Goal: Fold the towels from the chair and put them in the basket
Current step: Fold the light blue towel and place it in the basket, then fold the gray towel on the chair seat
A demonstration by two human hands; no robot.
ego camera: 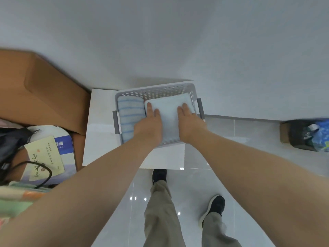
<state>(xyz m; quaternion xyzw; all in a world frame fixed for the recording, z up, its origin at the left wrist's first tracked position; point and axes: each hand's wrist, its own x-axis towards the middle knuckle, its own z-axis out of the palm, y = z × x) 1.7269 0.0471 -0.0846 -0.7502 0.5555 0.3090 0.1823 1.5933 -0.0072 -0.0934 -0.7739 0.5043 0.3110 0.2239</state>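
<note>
Both spread flat, left hand (150, 123) and right hand (187, 122) press the white towel (169, 113) into the basket (154, 90), likely levelling it; the striped towel (128, 118) lies just left of the left hand.

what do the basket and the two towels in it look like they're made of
Basket: looks like moulded grey plastic, matte, going by its rigid walls with even rows of holes. White towel: soft cloth, perhaps terry or microfibre, with a fuzzy matte surface. Striped towel: similar plush cloth with ribbed blue bands.
</note>
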